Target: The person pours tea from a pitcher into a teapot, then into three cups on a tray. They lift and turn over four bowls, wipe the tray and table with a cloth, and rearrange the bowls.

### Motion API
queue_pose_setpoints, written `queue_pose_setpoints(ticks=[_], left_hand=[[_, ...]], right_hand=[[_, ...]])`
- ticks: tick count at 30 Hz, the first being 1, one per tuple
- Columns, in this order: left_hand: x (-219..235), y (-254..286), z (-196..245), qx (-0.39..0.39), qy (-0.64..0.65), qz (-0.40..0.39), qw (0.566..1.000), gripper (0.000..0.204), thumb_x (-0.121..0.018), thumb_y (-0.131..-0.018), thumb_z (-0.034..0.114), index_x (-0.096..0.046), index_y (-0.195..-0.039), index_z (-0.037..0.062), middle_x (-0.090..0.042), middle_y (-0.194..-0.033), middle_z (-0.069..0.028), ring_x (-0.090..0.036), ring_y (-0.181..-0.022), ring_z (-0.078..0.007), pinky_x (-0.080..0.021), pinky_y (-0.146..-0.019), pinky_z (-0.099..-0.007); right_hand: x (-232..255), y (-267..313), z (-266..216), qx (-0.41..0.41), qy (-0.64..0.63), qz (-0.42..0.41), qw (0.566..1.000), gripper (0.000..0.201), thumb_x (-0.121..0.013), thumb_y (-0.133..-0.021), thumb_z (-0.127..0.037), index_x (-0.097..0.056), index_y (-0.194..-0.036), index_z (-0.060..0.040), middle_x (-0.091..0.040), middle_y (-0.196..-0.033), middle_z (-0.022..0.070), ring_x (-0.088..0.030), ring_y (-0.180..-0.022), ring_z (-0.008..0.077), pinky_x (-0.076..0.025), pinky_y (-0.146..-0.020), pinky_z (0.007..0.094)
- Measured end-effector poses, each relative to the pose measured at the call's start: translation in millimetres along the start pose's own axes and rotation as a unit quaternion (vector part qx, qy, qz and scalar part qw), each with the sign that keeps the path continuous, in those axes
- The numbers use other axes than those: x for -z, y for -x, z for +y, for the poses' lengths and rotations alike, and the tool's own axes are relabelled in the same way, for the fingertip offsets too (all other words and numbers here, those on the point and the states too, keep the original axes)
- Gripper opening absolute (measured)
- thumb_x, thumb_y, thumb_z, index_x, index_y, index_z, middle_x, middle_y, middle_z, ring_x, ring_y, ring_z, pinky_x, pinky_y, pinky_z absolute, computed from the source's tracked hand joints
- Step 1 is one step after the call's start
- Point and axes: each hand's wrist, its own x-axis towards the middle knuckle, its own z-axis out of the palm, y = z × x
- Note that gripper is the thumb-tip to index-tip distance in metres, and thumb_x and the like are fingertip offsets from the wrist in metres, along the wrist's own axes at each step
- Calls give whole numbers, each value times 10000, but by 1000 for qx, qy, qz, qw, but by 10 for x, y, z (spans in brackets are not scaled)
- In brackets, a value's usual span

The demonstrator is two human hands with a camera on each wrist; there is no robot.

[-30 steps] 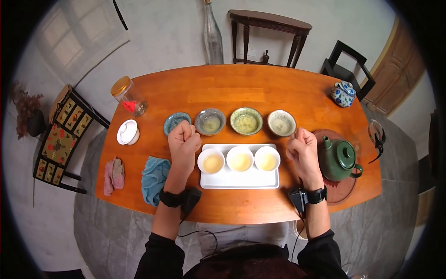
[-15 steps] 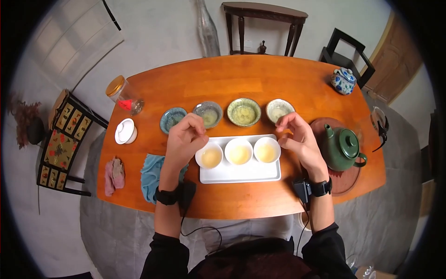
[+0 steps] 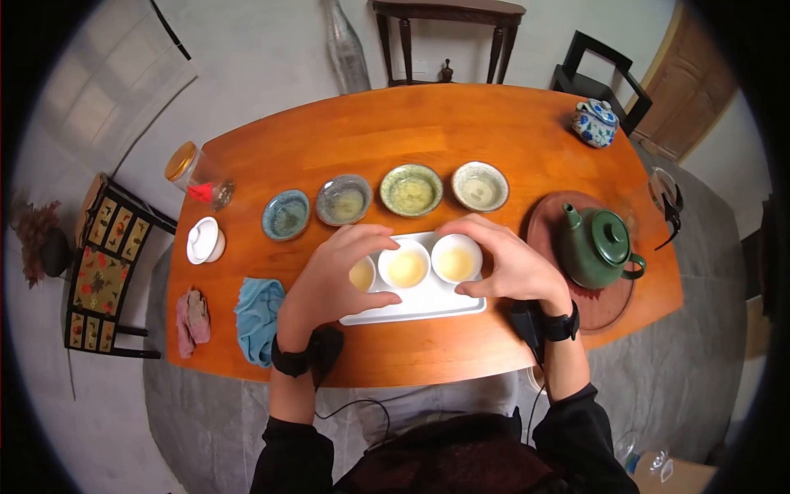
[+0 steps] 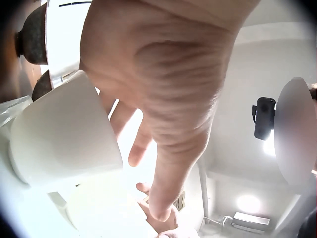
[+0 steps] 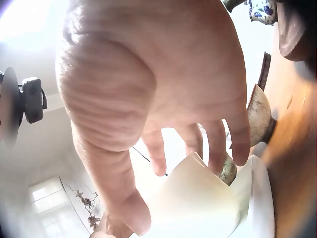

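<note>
Three white cups of pale yellow tea stand side by side on a white rectangular tray (image 3: 432,303). My left hand (image 3: 337,272) is beside and partly over the left cup (image 3: 361,276), thumb and fingers spread apart towards the middle cup (image 3: 404,265). In the left wrist view, a white cup (image 4: 64,134) sits close by the palm. On the other side, my right hand (image 3: 514,259) has its thumb and fingers parted around the right cup (image 3: 457,259). The right wrist view shows straight fingers above a white cup (image 5: 193,198).
Behind the tray stand a blue bowl (image 3: 285,216), a grey bowl (image 3: 343,200), a green bowl (image 3: 411,191) and a pale bowl (image 3: 480,187). A green teapot (image 3: 597,247) rests on a round wooden tray (image 3: 547,216) at right. Left lie a blue cloth (image 3: 259,317) and a lidded white cup (image 3: 206,241).
Both hands have gone from curled fists to spread fingers and moved inward over the white tray, close to the outer cups. The head view has shifted slightly.
</note>
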Motion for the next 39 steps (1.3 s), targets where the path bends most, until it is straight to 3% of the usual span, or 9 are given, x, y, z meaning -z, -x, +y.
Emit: queue_pose_setpoints(ticks=[6,12,16,18,22,27,31,38,39], left_hand=[[-35,-26,-14,-5,35,5,999,482,-836,-615,99,-631,-1047,43,-654,-1054,-126,-616,-985,-317,-499,-849,-373],[-29,-28,-9,-4,26,8,1000,472,-836,-605,63,-634,-1031,35,-652,-1047,-126,-633,-961,-310,-513,-828,-351],[-15,-40,1,-10,27,5,1000,467,-835,-608,61,-632,-1027,31,-653,-1044,-128,-635,-956,-309,-513,-829,-348],[-19,-39,5,-1,29,3,1000,460,-836,-609,61,-634,-1020,28,-654,-1044,-130,-636,-960,-308,-512,-832,-347],[-26,-36,2,3,32,8,999,453,-837,-608,63,-636,-1012,25,-654,-1047,-133,-637,-960,-307,-512,-834,-346],[-32,-32,-12,2,31,7,999,447,-838,-606,60,-638,-1005,21,-655,-1045,-130,-640,-958,-298,-512,-837,-344],[-31,-40,-6,6,36,3,999,443,-835,-605,53,-638,-999,19,-655,-1041,-125,-640,-954,-291,-512,-836,-343],[-30,-53,6,13,28,2,1000,444,-840,-596,54,-638,-989,15,-657,-1031,-117,-642,-946,-279,-512,-833,-337],[-28,-56,6,15,25,1,1000,443,-841,-595,56,-638,-987,14,-658,-1029,-115,-642,-946,-276,-511,-834,-337]], right_hand=[[-8,4,1,36,-7,0,999,661,-788,-606,-43,-549,-1222,-43,-562,-1174,124,-538,-1134,302,-433,-979,360],[94,84,-73,69,-21,62,995,527,-755,-711,-51,-571,-1204,-68,-536,-1254,67,-509,-1198,224,-416,-980,341],[243,283,-153,61,-84,240,965,351,-701,-794,-31,-604,-1132,-41,-573,-1202,46,-549,-1133,161,-456,-930,308],[382,499,-262,34,-157,312,937,354,-688,-791,0,-601,-1134,-14,-567,-1201,43,-554,-1109,144,-459,-926,297],[863,908,-269,59,-66,532,842,382,-644,-830,2,-578,-1205,21,-589,-1170,63,-575,-1054,141,-458,-917,284],[1569,1597,431,-53,1,690,722,479,-654,-847,-147,-545,-1300,-32,-511,-1344,117,-521,-1163,184,-414,-931,323],[1703,1877,720,-235,45,693,680,598,-694,-785,-232,-510,-1323,-48,-546,-1281,115,-530,-1123,168,-445,-843,319],[1650,2026,933,-265,-55,628,730,414,-641,-832,-238,-583,-1205,-68,-592,-1113,25,-559,-987,131,-503,-707,318],[1632,2003,932,-258,-61,627,733,286,-631,-858,-252,-610,-1088,-83,-597,-973,-4,-555,-911,96,-503,-666,300]])
